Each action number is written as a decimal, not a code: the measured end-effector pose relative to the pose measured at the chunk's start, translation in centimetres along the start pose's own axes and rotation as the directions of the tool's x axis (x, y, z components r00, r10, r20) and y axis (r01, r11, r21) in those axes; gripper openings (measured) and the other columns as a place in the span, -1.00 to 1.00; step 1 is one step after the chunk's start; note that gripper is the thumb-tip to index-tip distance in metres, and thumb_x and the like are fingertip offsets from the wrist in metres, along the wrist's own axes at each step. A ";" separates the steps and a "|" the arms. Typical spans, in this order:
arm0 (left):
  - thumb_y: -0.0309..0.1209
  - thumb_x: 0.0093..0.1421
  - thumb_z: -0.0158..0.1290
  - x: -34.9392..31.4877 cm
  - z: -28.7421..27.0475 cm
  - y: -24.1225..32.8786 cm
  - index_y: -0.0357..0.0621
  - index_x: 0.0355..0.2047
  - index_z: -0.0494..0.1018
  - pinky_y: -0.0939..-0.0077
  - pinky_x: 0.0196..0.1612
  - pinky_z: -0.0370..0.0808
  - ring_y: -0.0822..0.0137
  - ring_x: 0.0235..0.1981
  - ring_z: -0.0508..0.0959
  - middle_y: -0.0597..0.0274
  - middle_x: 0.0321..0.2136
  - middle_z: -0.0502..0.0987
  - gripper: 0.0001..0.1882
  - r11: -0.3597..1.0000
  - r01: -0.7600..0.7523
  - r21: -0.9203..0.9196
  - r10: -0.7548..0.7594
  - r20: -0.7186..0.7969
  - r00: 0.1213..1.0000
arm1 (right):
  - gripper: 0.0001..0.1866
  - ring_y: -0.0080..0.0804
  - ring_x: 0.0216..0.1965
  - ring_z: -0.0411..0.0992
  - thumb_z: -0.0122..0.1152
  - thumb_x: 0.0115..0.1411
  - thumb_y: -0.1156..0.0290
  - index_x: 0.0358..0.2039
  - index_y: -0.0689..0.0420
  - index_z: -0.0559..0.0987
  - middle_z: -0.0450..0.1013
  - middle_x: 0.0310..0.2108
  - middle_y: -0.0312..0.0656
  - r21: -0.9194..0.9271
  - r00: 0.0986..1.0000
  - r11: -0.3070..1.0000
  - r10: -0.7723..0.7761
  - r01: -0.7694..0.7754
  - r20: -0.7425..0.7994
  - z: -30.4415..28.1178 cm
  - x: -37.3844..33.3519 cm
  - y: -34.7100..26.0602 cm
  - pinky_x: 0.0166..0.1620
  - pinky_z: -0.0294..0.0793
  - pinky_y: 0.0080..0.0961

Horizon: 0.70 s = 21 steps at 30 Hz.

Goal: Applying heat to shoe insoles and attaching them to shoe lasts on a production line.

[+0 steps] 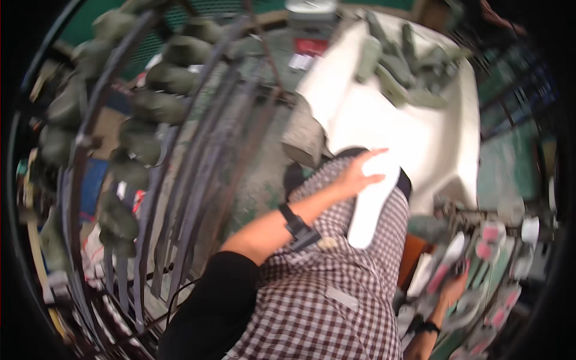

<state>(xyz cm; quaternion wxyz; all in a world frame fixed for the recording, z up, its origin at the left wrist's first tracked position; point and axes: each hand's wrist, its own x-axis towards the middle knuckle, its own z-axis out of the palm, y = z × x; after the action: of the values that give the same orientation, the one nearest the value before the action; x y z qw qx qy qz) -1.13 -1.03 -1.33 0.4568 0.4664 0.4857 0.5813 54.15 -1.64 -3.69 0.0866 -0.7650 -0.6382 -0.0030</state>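
Note:
My left hand [360,177] grips a white sole-shaped piece [371,213] near its upper end. The piece lies over my lap, on the checked apron [324,300], with its narrow end toward me. At the lower right, my right hand [454,288] reaches to a rack of white and pink pieces [489,249]. Its fingers look curled about something small and dark, too blurred to name. Beyond my knees, a cream-white tray-like surface [465,141] bears several olive-green foot-shaped forms [396,69] at its far end.
To the left stands a metal rack [90,120] with rows of dark green foot-shaped forms [159,107]. A grey cylindrical block [303,135] is beside the cream surface. At the top are a grey-white box [311,15] and a red item [311,46].

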 end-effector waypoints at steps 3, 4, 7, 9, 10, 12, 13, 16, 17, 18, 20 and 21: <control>-0.55 0.09 0.19 -1.4 -0.4 2.1 -0.12 0.32 0.27 0.48 0.25 0.28 0.33 0.20 0.37 0.16 0.23 0.37 -0.26 0.979 -0.054 -0.198 0.015 -0.195 0.981 | -0.37 -0.08 -0.02 0.53 0.22 0.23 0.14 0.26 0.11 0.37 0.53 0.00 0.02 0.303 0.979 0.944 -0.168 0.127 0.114 -0.6 -0.5 2.5 0.01 0.53 -0.33; -0.56 0.11 0.17 -2.1 -0.9 3.6 -0.11 0.35 0.24 0.49 0.26 0.26 0.34 0.21 0.35 0.18 0.24 0.36 -0.24 0.953 -0.086 -0.291 0.006 -0.265 0.964 | -0.23 -0.02 -0.06 0.54 0.41 0.13 0.03 0.26 0.12 0.36 0.52 0.01 0.04 0.283 0.980 0.955 -0.135 0.088 0.149 -1.6 -1.5 0.5 -0.04 0.58 -0.34; -0.57 0.15 0.13 -4.7 -3.5 9.3 -0.09 0.38 0.18 0.50 0.27 0.24 0.38 0.24 0.31 0.22 0.28 0.29 -0.24 0.814 -0.259 -0.520 0.020 -0.420 0.907 | -0.29 -0.02 -0.05 0.53 0.39 0.14 0.05 0.20 0.17 0.41 0.50 0.04 0.06 0.031 0.984 0.984 -0.173 0.174 -0.038 -2.1 0.3 -8.7 -0.02 0.55 -0.29; -0.58 0.20 0.09 -5.8 -5.3 12.8 -0.04 0.40 0.14 0.48 0.27 0.25 0.39 0.24 0.31 0.24 0.30 0.25 -0.25 0.790 -0.460 -0.406 0.173 -0.572 0.802 | -0.38 -0.02 -0.10 0.53 0.32 0.21 0.13 0.17 0.23 0.43 0.49 0.03 0.14 0.406 0.956 0.866 -0.281 0.291 -0.085 -3.1 1.5 -16.9 -0.06 0.54 -0.23; -0.58 0.21 0.08 -6.3 -6.3 14.6 0.01 0.41 0.12 0.47 0.27 0.26 0.39 0.23 0.31 0.25 0.31 0.24 -0.24 0.759 -0.525 -0.386 0.230 -0.595 0.770 | -0.44 -0.01 -0.15 0.55 0.26 0.26 0.20 0.17 0.27 0.42 0.49 -0.01 0.20 0.816 0.915 0.495 -0.391 0.298 -0.098 -3.3 1.1 -23.3 -0.12 0.56 -0.20; -0.57 0.23 0.08 -8.4 -7.1 19.9 0.12 0.44 0.04 0.39 0.30 0.24 0.35 0.26 0.30 0.24 0.32 0.21 -0.20 0.625 -0.687 -0.370 0.372 -0.633 0.679 | -0.04 -0.09 0.26 0.30 0.01 0.28 -0.28 0.41 0.19 0.02 0.21 0.29 0.15 0.835 0.461 -0.068 -0.857 -0.546 0.232 -9.6 -4.1 -36.2 0.30 0.20 -0.21; -0.55 0.23 0.09 -9.2 -7.3 21.9 0.15 0.44 0.01 0.36 0.31 0.24 0.33 0.27 0.29 0.23 0.33 0.19 -0.18 0.580 -0.745 -0.331 0.442 -0.640 0.628 | 0.09 0.06 0.34 0.16 0.05 0.18 -0.37 0.43 0.18 -0.04 0.09 0.34 0.21 0.564 0.318 -0.143 -0.921 -0.813 0.226 -12.1 -7.2 -41.3 0.19 0.40 0.01; -0.40 0.25 0.12 -14.1 -9.1 27.1 0.25 0.46 -0.19 0.24 0.34 0.21 0.24 0.31 0.23 0.23 0.37 0.12 -0.08 0.556 -0.831 -0.011 0.591 -0.697 0.405 | 0.06 0.12 0.34 0.15 0.23 0.15 -0.20 0.39 0.25 0.03 0.09 0.34 0.22 0.277 -0.249 0.249 -0.968 -0.928 0.035 -18.4 -11.5 -50.4 0.24 0.36 0.12; -0.32 0.28 0.11 -16.3 -9.9 29.3 0.17 0.47 -0.23 0.20 0.38 0.12 0.19 0.33 0.20 0.13 0.36 0.11 -0.08 0.562 -0.821 0.101 0.609 -0.723 0.327 | 0.02 0.13 0.34 0.15 0.28 0.15 -0.12 0.38 0.27 0.05 0.11 0.33 0.19 0.279 -0.294 0.291 -0.955 -0.915 0.033 -20.2 -12.8 -52.9 0.25 0.34 0.15; -0.24 0.31 0.08 -18.8 -11.9 30.2 0.02 0.46 -0.25 0.18 0.42 -0.01 0.12 0.35 0.17 0.00 0.36 0.10 -0.10 0.516 -0.748 0.418 0.755 -0.634 0.166 | -0.01 0.09 0.32 0.20 0.29 0.13 -0.04 0.37 0.28 0.07 0.17 0.30 0.17 0.463 -0.252 0.226 -0.968 -0.857 0.007 -22.6 -14.5 -54.8 0.24 0.38 0.05; -0.29 0.30 0.04 -25.1 -15.3 32.7 -0.23 0.41 -0.17 0.13 0.44 -0.13 0.04 0.37 0.13 -0.16 0.32 0.12 -0.17 0.268 -0.125 0.955 0.910 -0.294 -0.292 | -0.07 -0.03 0.25 0.31 0.32 0.11 0.12 0.36 0.30 0.13 0.27 0.25 0.11 0.687 -0.156 0.033 -0.981 -0.726 -0.118 -26.4 -18.6 -59.1 0.22 0.41 -0.19; -0.40 0.25 0.07 -28.9 -15.4 34.6 -0.27 0.40 -0.12 0.11 0.43 -0.12 0.01 0.36 0.14 -0.18 0.31 0.14 -0.18 0.211 0.279 0.937 0.938 -0.115 -0.326 | -0.09 -0.12 0.21 0.37 0.35 0.10 0.19 0.35 0.30 0.15 0.32 0.22 0.07 0.733 -0.095 -0.092 -0.973 -0.674 -0.209 -28.4 -21.0 -60.5 0.20 0.42 -0.32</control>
<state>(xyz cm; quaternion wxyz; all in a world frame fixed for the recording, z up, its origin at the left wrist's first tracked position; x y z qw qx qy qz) -14.73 -35.42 28.67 -0.6268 0.1950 0.5455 0.5210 -5.87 -15.64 29.63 0.0970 0.1322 -0.4683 0.8682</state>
